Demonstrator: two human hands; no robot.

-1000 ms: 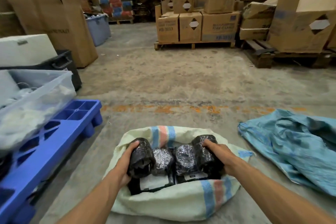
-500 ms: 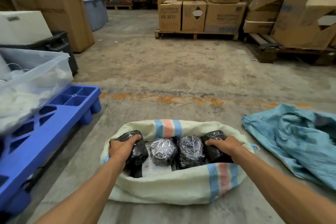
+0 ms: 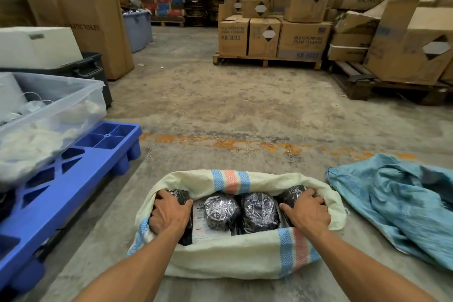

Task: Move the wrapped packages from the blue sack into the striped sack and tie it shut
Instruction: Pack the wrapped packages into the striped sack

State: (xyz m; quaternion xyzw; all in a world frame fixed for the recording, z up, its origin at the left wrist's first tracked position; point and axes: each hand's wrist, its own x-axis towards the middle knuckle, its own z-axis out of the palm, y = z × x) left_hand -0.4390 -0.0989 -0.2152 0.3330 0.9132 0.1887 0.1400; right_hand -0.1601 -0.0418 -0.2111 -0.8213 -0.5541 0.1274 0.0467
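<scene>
I had just pushed the two end packages down, so my left hand (image 3: 170,213) and right hand (image 3: 307,212) each held one low inside the striped sack (image 3: 220,260), the blue sack (image 3: 397,203) lay flat beside it, and tying looked near.

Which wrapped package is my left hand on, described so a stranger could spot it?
Find the striped sack lying open on the concrete floor, beside the blue sack. Four black wrapped packages sit in a row inside it. Yours is the leftmost package, half hidden under the left hand; the two middle ones are uncovered.
</scene>
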